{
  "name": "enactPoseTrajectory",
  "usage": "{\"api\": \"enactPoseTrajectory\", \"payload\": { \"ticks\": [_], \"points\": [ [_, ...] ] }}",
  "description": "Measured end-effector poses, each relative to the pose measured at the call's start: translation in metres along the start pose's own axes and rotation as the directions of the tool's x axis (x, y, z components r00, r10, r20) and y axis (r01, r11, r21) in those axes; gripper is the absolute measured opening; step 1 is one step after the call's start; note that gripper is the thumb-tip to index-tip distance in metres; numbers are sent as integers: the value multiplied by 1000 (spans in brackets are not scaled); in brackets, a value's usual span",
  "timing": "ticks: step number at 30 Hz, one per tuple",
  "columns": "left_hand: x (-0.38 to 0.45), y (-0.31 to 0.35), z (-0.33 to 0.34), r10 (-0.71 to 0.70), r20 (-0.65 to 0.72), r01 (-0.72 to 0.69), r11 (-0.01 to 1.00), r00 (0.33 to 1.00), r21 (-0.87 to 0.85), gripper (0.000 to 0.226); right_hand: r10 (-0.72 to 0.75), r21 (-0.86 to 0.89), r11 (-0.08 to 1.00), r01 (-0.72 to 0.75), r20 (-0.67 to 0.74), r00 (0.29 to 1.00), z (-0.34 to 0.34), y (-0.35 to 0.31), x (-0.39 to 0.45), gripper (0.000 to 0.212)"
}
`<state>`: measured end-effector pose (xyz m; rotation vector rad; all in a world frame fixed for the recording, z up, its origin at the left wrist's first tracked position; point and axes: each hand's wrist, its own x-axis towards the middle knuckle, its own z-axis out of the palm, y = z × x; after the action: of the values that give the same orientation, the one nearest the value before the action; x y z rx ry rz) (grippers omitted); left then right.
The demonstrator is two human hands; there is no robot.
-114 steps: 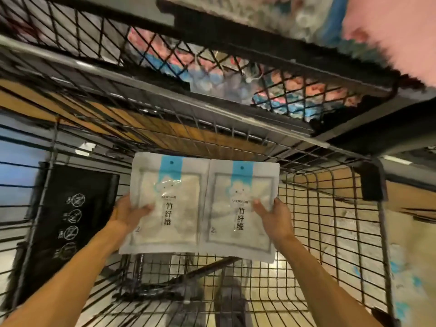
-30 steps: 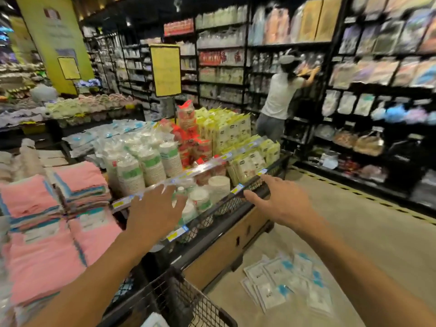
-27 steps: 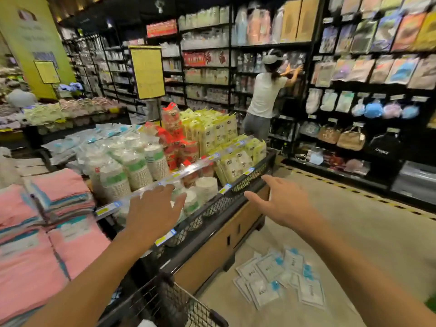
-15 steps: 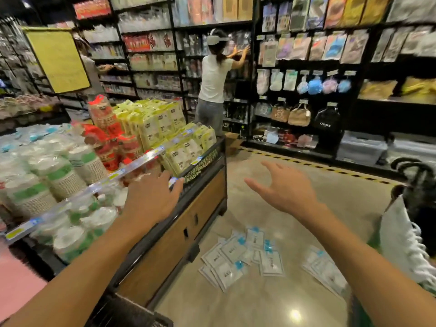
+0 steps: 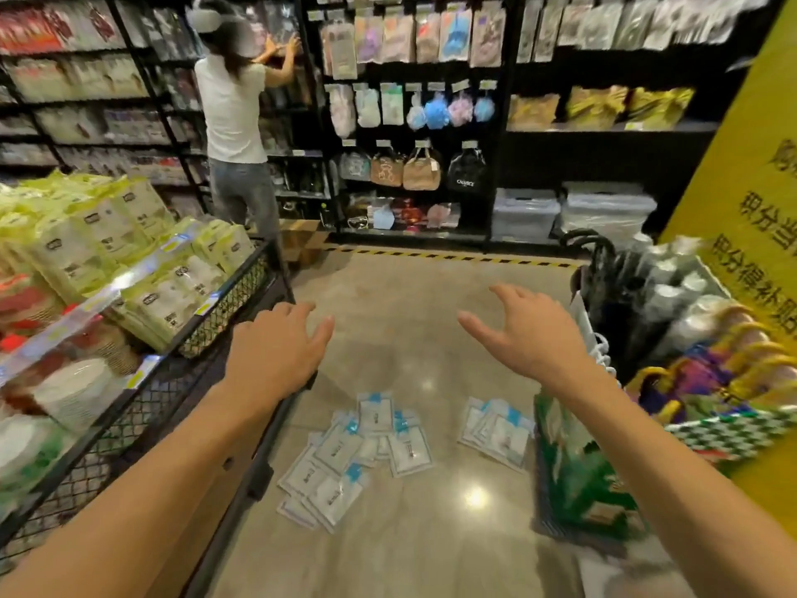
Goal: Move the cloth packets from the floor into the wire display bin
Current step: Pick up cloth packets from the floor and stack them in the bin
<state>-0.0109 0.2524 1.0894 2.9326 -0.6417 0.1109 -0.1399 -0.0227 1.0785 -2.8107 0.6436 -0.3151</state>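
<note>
Several white cloth packets point(image 5: 358, 455) with blue tags lie scattered on the shiny floor ahead of me. A smaller pile of packets point(image 5: 496, 429) sits to their right beside a green stand. My left hand point(image 5: 276, 351) hovers open above the floor, close to the corner of the display table. My right hand point(image 5: 530, 334) is also open, fingers spread, held out above the right pile. Both hands are empty. The wire display bin is out of view.
A black mesh-edged display table point(image 5: 224, 304) stacked with yellow-green packs stands on my left. A green stand with umbrellas and bags point(image 5: 604, 425) is on my right. A person in a white top point(image 5: 233, 114) works at the far shelves.
I put two packets into the wire bin, let go of them, and have turned right toward the floor piles. Both hands are now empty and held out open over the packets.
</note>
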Motion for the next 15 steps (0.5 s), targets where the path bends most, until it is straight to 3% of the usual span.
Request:
{"api": "enactPoseTrajectory", "payload": {
  "ticks": [7,15],
  "points": [
    [79,49,46,87,30,-85,994,996,-65,59,151,-48,987,-151,-13,988,3,51,30,87],
    [205,60,93,173,43,-166,977,984,-136,64,306,-67,949,-309,-45,951,17,81,93,86]
  ]
}}
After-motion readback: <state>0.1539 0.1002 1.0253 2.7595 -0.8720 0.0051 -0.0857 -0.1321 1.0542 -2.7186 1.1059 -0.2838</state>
